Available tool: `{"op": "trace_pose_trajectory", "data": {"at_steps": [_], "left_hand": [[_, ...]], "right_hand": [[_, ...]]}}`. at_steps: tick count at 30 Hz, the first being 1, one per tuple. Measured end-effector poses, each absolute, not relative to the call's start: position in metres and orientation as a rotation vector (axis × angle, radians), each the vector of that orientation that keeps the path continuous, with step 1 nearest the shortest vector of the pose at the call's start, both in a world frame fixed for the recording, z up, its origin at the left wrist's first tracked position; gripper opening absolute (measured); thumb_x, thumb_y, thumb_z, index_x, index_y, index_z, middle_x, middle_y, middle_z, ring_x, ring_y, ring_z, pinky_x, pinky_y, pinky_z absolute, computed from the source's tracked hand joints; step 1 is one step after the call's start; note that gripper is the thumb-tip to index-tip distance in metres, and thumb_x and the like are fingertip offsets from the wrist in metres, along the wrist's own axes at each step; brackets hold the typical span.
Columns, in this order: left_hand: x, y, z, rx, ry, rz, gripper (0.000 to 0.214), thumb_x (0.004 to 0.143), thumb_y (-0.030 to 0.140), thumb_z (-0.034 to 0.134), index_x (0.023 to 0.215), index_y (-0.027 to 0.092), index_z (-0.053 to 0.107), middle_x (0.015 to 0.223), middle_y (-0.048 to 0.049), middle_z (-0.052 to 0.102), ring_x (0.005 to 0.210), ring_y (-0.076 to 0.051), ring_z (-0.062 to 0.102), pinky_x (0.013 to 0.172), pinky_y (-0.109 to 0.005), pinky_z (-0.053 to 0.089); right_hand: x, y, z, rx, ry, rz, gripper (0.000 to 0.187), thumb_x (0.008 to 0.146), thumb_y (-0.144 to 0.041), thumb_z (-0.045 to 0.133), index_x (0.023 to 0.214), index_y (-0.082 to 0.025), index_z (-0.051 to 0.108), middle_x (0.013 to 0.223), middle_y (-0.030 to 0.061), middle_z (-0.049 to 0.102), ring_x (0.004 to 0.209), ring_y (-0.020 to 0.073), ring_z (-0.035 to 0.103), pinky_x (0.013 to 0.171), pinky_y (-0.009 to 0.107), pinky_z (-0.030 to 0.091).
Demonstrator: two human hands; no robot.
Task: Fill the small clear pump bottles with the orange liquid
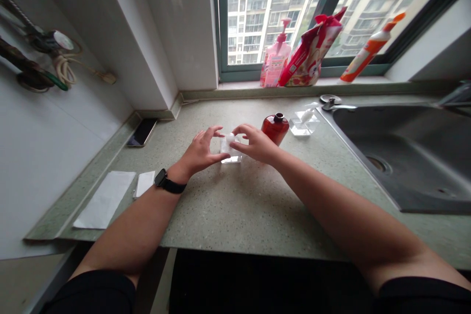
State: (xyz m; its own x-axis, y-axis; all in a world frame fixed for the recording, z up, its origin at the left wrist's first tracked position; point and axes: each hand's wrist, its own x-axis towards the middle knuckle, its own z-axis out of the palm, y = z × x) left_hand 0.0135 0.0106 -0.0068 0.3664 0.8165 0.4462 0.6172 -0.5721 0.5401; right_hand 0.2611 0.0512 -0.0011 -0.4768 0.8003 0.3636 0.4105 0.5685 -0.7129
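A small clear square-based bottle (231,159) with a white top (229,138) stands on the counter between my two hands. My left hand (201,151) curves around its left side, thumb in front and index finger behind. With thumb and fingertips, my right hand (253,141) pinches the white top from the right. Just behind my right wrist stands a reddish-brown bottle (274,130) with a dark open neck. To its right is a second clear container (302,127) with a whitish piece on top. My fingers partly hide the bottle between them.
A steel sink (412,157) fills the right side. On the windowsill are a pink pump bottle (275,61), a red-and-white bag (312,54) and an orange-and-white bottle (368,54). At left lie a phone (143,132), a white sheet (105,199) and a small white packet (144,183).
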Motion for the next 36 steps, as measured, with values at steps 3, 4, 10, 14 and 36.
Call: {"op": "trace_pose_trajectory", "data": {"at_steps": [3,4,10,14,36], "left_hand": [[0.014,0.011,-0.008,2.35,1.261,1.016,0.087,0.081,0.049,0.097,0.152,0.026,0.052,0.136,-0.0137,0.075,0.131,-0.036,0.071,0.119,-0.057,0.049],[0.014,0.012,-0.008,2.348,1.258,1.018,0.088,0.081,0.049,0.098,0.152,0.026,0.052,0.136,-0.0138,0.075,0.132,-0.036,0.071,0.119,-0.058,0.049],[0.013,0.012,-0.009,2.325,1.253,1.014,0.089,0.081,0.051,0.097,0.154,0.027,0.052,0.139,-0.0136,0.074,0.132,-0.037,0.071,0.119,-0.058,0.05],[0.013,0.011,-0.009,2.314,1.242,1.0,0.087,0.083,0.05,0.096,0.154,0.028,0.051,0.139,-0.0132,0.075,0.132,-0.036,0.071,0.118,-0.058,0.051],[0.014,0.011,-0.008,2.302,1.247,0.963,0.086,0.085,0.051,0.095,0.155,0.026,0.05,0.14,-0.0144,0.074,0.131,-0.035,0.07,0.12,-0.058,0.049]], "right_hand": [[0.26,0.049,0.0,-0.942,-2.101,0.687,0.035,0.086,-0.042,0.087,0.114,-0.025,0.074,0.122,0.009,0.074,0.117,0.0291,0.071,0.104,0.05,0.06],[0.259,0.048,0.0,-0.941,-2.086,0.681,0.035,0.086,-0.042,0.087,0.114,-0.025,0.074,0.122,0.0093,0.073,0.117,0.0292,0.071,0.104,0.05,0.061],[0.26,0.05,0.001,-0.893,-2.06,0.724,0.019,0.095,-0.038,0.079,0.108,-0.026,0.082,0.122,0.0098,0.076,0.114,0.027,0.073,0.108,0.051,0.061],[0.263,0.058,0.0,-0.881,-2.059,0.896,0.022,0.094,-0.036,0.079,0.114,-0.027,0.085,0.128,0.0101,0.077,0.121,0.0282,0.074,0.111,0.051,0.061],[0.254,0.048,-0.004,-1.008,-1.995,0.75,0.034,0.084,-0.045,0.089,0.108,-0.028,0.072,0.118,0.0089,0.073,0.118,0.0317,0.07,0.111,0.057,0.059]]}}
